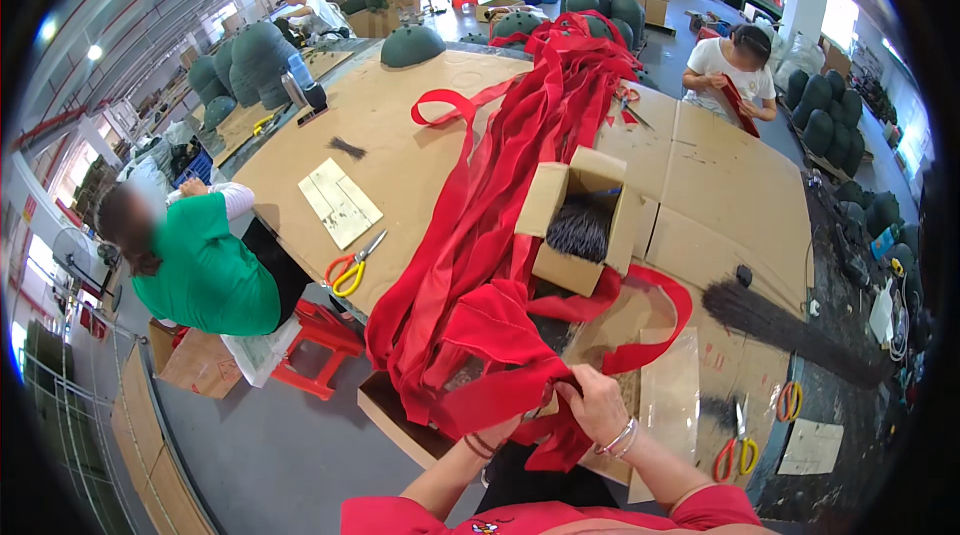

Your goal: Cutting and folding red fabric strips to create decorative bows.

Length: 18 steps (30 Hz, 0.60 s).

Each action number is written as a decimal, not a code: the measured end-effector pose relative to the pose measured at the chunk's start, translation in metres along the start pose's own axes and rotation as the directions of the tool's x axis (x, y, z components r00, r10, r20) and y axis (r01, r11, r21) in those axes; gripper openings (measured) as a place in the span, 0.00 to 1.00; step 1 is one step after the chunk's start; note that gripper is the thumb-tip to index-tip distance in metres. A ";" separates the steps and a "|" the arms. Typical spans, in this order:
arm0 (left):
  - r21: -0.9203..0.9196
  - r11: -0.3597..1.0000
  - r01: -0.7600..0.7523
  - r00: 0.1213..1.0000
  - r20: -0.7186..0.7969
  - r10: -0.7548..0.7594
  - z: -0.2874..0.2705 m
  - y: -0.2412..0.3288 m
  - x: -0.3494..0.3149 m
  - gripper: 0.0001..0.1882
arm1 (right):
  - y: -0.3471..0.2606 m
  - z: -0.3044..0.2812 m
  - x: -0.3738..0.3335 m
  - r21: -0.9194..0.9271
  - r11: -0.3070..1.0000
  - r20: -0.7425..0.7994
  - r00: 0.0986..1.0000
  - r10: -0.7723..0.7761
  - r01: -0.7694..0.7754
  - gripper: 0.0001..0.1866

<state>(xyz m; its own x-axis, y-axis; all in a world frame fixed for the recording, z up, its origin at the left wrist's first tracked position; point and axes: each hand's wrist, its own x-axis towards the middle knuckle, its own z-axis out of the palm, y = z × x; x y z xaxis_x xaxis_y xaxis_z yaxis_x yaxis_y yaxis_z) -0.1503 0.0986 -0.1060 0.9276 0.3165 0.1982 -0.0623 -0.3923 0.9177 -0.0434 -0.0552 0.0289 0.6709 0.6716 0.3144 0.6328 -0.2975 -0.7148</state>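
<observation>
A long heap of wide red ribbon [480, 205] runs down the middle of the cardboard-covered table toward me. My right hand [597, 405] is closed on a red ribbon, thumb and fingers pinching its edge near the table's front. Beside it on the left, my left hand [503, 427] is under a broad fold of the same ribbon, which hides its fingers. A loop of ribbon [665, 310] curls out to the right of my hands. Just beyond them stands an open cardboard box [545, 197] holding a bundle of thin dark wires [580, 230].
Scissors with red and yellow handles [355, 265] lie left of the ribbon; another pair [738, 445] lies at right. Dark wires [780, 330] spread along the right side. A person in green [205, 265] sits at left; one in white [735, 75] holds red material at far right.
</observation>
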 end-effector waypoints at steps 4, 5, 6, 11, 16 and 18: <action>-0.425 0.868 0.256 0.948 -0.067 -0.312 0.032 0.025 0.005 0.06 | -0.028 -0.043 0.012 0.043 0.997 0.027 0.998 0.064 -0.066 0.08; -0.305 0.918 0.255 0.960 -0.032 -0.277 0.019 0.079 0.014 0.05 | -0.034 -0.056 0.012 0.086 0.984 0.042 0.987 0.155 -0.158 0.09; -0.304 0.919 0.253 0.959 -0.049 -0.280 0.006 0.128 0.023 0.05 | -0.041 -0.066 0.012 0.131 0.961 0.069 0.970 0.235 -0.242 0.10; -0.689 0.599 0.408 0.897 0.180 -0.404 -0.004 0.197 0.021 0.05 | -0.054 -0.089 0.006 0.212 0.935 0.211 0.948 0.239 -0.283 0.13; -0.851 0.416 0.320 0.907 0.149 -0.393 -0.002 0.215 0.005 0.06 | -0.082 -0.097 0.005 0.143 0.973 0.180 0.972 0.152 -0.178 0.13; -0.853 0.427 0.301 0.898 0.103 -0.428 -0.005 0.198 -0.011 0.06 | -0.093 -0.090 0.002 0.129 0.982 0.180 0.977 0.117 -0.141 0.14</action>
<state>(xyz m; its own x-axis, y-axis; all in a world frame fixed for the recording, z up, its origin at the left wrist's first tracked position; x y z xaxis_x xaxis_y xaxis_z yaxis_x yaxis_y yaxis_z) -0.1748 0.0215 0.0752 0.8977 0.3628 -0.2500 -0.0612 0.6645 0.7447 -0.0659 -0.0870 0.1518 0.6595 0.7435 0.1108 0.4768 -0.2997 -0.8264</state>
